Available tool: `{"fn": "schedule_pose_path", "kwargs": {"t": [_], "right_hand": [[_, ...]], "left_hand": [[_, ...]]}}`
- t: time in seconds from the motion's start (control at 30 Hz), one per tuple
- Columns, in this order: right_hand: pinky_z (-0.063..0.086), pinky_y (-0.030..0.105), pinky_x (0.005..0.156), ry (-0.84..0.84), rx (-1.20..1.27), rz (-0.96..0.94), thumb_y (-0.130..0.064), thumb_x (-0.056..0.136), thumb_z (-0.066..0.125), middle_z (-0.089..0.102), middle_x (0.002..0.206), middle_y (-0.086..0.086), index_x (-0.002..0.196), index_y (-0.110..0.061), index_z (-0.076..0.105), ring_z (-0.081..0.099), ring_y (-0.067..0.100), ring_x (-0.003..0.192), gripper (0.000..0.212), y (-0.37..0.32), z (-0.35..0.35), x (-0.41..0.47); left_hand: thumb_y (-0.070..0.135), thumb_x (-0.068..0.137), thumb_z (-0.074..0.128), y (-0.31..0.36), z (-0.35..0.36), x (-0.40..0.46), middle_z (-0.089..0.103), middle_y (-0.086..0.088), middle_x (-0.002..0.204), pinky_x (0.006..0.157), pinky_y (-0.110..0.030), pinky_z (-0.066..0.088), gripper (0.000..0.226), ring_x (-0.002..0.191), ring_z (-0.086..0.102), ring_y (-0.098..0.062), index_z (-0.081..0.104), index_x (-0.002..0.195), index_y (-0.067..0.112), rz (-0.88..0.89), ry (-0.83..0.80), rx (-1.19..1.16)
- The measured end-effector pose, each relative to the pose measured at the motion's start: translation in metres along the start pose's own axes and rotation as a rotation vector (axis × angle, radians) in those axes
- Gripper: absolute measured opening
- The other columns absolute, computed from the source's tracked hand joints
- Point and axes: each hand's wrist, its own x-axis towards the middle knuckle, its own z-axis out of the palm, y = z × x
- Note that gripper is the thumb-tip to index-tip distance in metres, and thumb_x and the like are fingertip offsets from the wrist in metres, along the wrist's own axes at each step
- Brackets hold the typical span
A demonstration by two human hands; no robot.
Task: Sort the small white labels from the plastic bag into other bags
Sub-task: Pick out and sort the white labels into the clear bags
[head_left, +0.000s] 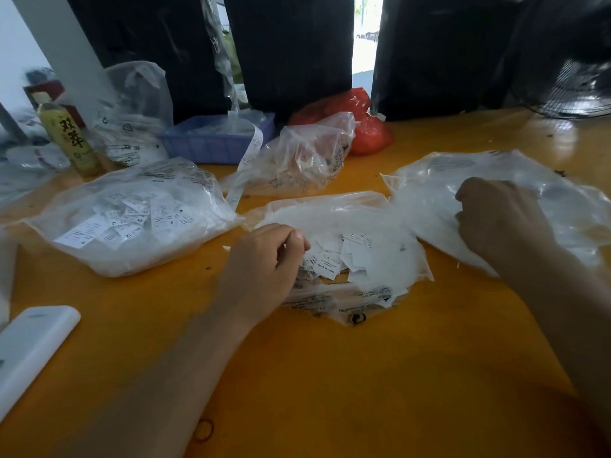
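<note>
Two hands curled: left hand [264,256] at labels [334,259] in mid bag [380,219], grip unclear; right hand [496,216] pinches rt bag [562,206]

The table [330,375] is a glossy orange-yellow, and the clear plastic bags [132,219] on it hold white labels [327,259] printed with small black lettering. Behind them sit a pale blue ribbed tray [211,143], a bright red bag [367,127] and a yellow-green bottle [66,133] with black characters. Black sheeting [291,47] hangs at the back, and a plain white block [33,348] lies at the left edge.
</note>
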Motion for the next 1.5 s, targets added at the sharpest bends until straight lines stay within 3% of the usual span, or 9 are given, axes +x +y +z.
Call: {"fn": "schedule_pose_path", "kwargs": {"t": [0.23, 0.3, 0.47, 0.77, 0.87, 0.93, 1.03, 1.33, 1.5], "right_hand": [[0.053, 0.03, 0.08, 0.376, 0.444, -0.214, -0.012, 0.1, 0.062, 0.071, 0.109, 0.007, 0.117, -0.01, 0.069, 0.065, 0.021, 0.093, 0.019, -0.026, -0.013, -0.016], [0.049, 0.013, 0.073, 0.32, 0.674, -0.283, -0.014, 0.098, 0.066, 0.068, 0.098, -0.008, 0.113, -0.017, 0.071, 0.061, 0.007, 0.081, 0.016, -0.044, -0.013, -0.028], [0.052, 0.013, 0.073, -0.012, 1.011, -0.399, -0.016, 0.097, 0.069, 0.069, 0.087, -0.016, 0.109, -0.028, 0.07, 0.066, 0.003, 0.084, 0.018, -0.078, 0.004, -0.053], [0.059, 0.028, 0.074, -0.151, 1.041, -0.331, -0.034, 0.099, 0.063, 0.073, 0.089, -0.022, 0.117, -0.034, 0.062, 0.069, 0.003, 0.082, 0.018, -0.087, 0.02, -0.055], [0.055, 0.018, 0.067, -0.222, 1.048, -0.313, -0.054, 0.088, 0.067, 0.071, 0.088, -0.019, 0.117, -0.034, 0.06, 0.068, 0.0, 0.08, 0.036, -0.089, 0.021, -0.057], [0.054, 0.017, 0.066, -0.194, 0.971, -0.314, -0.047, 0.089, 0.071, 0.071, 0.083, -0.014, 0.108, -0.032, 0.065, 0.067, -0.001, 0.078, 0.025, -0.089, 0.024, -0.056], [0.058, 0.024, 0.071, -0.183, 0.986, -0.281, -0.031, 0.095, 0.07, 0.072, 0.082, -0.012, 0.096, -0.029, 0.069, 0.068, 0.002, 0.077, 0.003, -0.088, 0.024, -0.055], [0.061, 0.031, 0.075, -0.203, 1.02, -0.274, -0.037, 0.099, 0.063, 0.072, 0.082, -0.021, 0.094, -0.031, 0.068, 0.068, 0.003, 0.075, 0.009, -0.088, 0.023, -0.056], [0.051, 0.012, 0.064, -0.052, 1.007, -0.201, -0.034, 0.101, 0.06, 0.071, 0.081, -0.021, 0.099, -0.034, 0.067, 0.066, -0.004, 0.078, 0.007, -0.077, 0.022, -0.041]], "left_hand": [[0.023, 0.11, 0.049, 0.008, -0.001, -0.002, 0.07, 0.02, 0.088, 0.072, -0.004, 0.044, 0.029, 0.091, 0.065, 0.009, 0.077, 0.104, 0.019, -0.096, -0.032, -0.175], [0.037, 0.108, 0.052, 0.011, 0.0, -0.001, 0.074, 0.021, 0.097, 0.078, -0.009, 0.05, 0.024, 0.096, 0.067, 0.005, 0.073, 0.116, 0.027, -0.169, -0.093, -0.337], [0.06, 0.09, 0.067, 0.015, 0.004, -0.003, 0.07, 0.021, 0.128, 0.092, -0.026, 0.06, 0.048, 0.115, 0.07, -0.006, 0.055, 0.134, 0.046, -0.271, -0.282, -0.66], [0.027, 0.1, 0.068, 0.008, 0.007, -0.002, 0.081, 0.003, 0.092, 0.075, -0.022, 0.061, 0.012, 0.083, 0.077, -0.014, 0.078, 0.104, 0.023, -0.369, -0.165, -0.689], [0.026, 0.1, 0.07, 0.006, 0.008, -0.002, 0.081, 0.005, 0.087, 0.07, -0.017, 0.058, 0.009, 0.077, 0.077, -0.01, 0.079, 0.101, 0.023, -0.387, -0.15, -0.664], [0.027, 0.1, 0.071, 0.008, 0.008, -0.002, 0.08, 0.006, 0.086, 0.067, -0.013, 0.056, 0.009, 0.075, 0.075, -0.007, 0.079, 0.1, 0.024, -0.385, -0.158, -0.65], [0.032, 0.1, 0.069, 0.009, 0.009, -0.003, 0.08, 0.006, 0.086, 0.068, -0.016, 0.057, 0.012, 0.077, 0.076, -0.009, 0.079, 0.099, 0.025, -0.401, -0.17, -0.652], [0.035, 0.095, 0.075, 0.004, 0.01, -0.004, 0.081, 0.002, 0.094, 0.075, -0.022, 0.061, 0.004, 0.087, 0.077, -0.015, 0.077, 0.094, 0.033, -0.394, -0.196, -0.682], [0.013, 0.092, 0.076, -0.002, 0.007, 0.002, 0.08, 0.0, 0.107, 0.088, -0.034, 0.063, 0.024, 0.1, 0.077, -0.022, 0.073, 0.074, 0.029, -0.5, -0.046, -0.914]]}}
